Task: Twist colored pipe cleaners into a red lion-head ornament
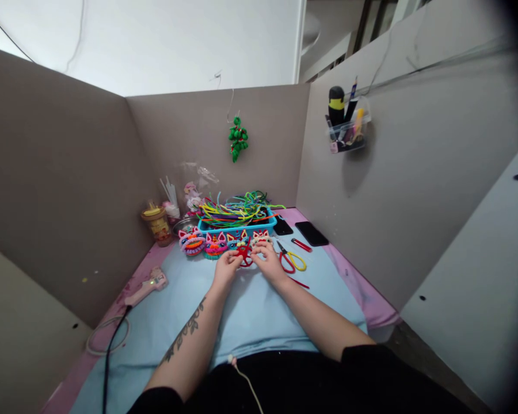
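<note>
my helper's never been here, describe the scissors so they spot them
On the blue cloth, look just right of the right hand. The scissors lie there open, one handle loop red, the other yellow, unlike the all-red cutter beside them.

We can read no text, label, brand, number or sign on anything in view
</note>
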A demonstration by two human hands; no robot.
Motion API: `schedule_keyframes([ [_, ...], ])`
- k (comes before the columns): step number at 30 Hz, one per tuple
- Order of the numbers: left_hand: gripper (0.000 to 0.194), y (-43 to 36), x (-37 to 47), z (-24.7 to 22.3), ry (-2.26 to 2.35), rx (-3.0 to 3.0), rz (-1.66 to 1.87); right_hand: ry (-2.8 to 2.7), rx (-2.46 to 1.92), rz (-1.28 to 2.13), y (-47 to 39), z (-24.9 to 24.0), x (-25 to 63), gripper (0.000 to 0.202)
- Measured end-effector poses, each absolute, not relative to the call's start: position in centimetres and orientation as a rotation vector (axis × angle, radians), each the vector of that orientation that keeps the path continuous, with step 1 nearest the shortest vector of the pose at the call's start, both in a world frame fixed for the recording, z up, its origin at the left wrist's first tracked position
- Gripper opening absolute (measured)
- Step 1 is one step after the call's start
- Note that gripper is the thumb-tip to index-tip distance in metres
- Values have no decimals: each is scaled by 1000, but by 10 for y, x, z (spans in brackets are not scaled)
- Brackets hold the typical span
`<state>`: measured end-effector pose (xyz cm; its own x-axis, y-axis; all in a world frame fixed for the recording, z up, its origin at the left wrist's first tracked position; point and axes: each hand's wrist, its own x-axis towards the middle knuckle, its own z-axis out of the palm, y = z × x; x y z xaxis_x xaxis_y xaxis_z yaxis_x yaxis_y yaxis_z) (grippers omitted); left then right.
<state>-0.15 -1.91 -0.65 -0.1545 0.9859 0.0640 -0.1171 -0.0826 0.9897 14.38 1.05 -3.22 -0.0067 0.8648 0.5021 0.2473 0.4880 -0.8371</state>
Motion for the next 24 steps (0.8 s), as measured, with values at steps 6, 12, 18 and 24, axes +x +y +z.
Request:
schedule_keyframes([
  [6,40,-20,0,-8,1163,1136,1396,-1566,-1008,611,10,-33,140,10],
  [12,36,-20,1,-10,1164,1158,1386,-1560,-1031,622,10,-33,141,10],
  [18,38,-19,1,-10,1178,1124,1408,-1531,-1031,650,8,-31,139,10],
  [24,38,-17,0,-11,1159,1091,1403,-1519,-998,661,8,-32,139,11],
])
